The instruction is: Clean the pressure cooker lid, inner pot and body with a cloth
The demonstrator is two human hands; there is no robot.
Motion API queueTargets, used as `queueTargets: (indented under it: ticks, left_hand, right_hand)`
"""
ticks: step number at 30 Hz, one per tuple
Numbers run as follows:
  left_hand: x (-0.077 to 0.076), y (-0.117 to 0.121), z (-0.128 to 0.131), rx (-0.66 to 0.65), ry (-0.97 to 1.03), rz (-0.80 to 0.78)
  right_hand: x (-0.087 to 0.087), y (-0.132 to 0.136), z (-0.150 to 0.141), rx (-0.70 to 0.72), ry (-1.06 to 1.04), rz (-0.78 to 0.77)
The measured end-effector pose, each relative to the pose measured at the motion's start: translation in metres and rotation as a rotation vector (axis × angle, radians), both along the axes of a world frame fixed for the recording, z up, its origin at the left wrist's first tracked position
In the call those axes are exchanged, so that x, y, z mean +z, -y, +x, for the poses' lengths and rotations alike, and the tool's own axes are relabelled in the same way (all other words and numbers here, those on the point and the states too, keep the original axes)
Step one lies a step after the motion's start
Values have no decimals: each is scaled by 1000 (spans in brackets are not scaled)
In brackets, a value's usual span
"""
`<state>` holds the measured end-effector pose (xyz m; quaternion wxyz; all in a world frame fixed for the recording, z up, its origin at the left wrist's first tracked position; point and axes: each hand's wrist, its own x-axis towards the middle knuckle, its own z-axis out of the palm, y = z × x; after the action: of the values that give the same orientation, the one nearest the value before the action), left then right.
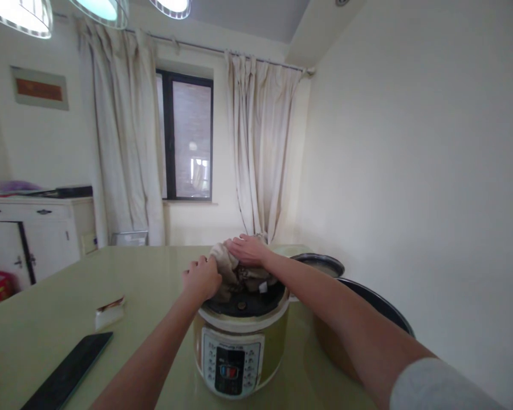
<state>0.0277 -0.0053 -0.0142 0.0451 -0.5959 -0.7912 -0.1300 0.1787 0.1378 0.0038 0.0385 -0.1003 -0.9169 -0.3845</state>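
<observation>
An electric pressure cooker (pixel 273 347) with a white and gold body stands in front of me, its control panel facing me. On its black lid (pixel 263 304) lies a crumpled beige-grey cloth (pixel 224 262) with a small white tag. My left hand (pixel 202 278) is at the left side of the lid, its fingers curled against the cloth's edge. Across the top, my right hand (pixel 248 250) is closed over the cloth, its fingers pointing left. The fingertips of both hands are partly hidden by the cloth and the hands themselves.
Right of the cooker stand a large dark pot (pixel 380 302) and a metal-rimmed bowl (pixel 320 263), partly behind my right arm. On the pale green table (pixel 154 273) at left lie a dark flat phone-like slab (pixel 70 370) and a small white packet (pixel 110 313).
</observation>
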Motion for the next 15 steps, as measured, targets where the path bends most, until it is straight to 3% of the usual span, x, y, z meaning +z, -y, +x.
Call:
queueTargets:
  ticks: [3, 9, 12, 15]
  left_hand:
    - [0, 1, 1, 14, 34, 10]
    - [-1, -1, -2, 41, 110, 29]
    - [0, -3, -4, 49, 140, 37]
    - [0, -5, -7, 43, 173, 45]
  right_hand:
    - [2, -1, 0, 129, 65, 45]
    - [7, 11, 25, 175, 249, 16]
    - [5, 23, 36, -1, 230, -91]
    - [-2, 36, 40, -296, 123, -363]
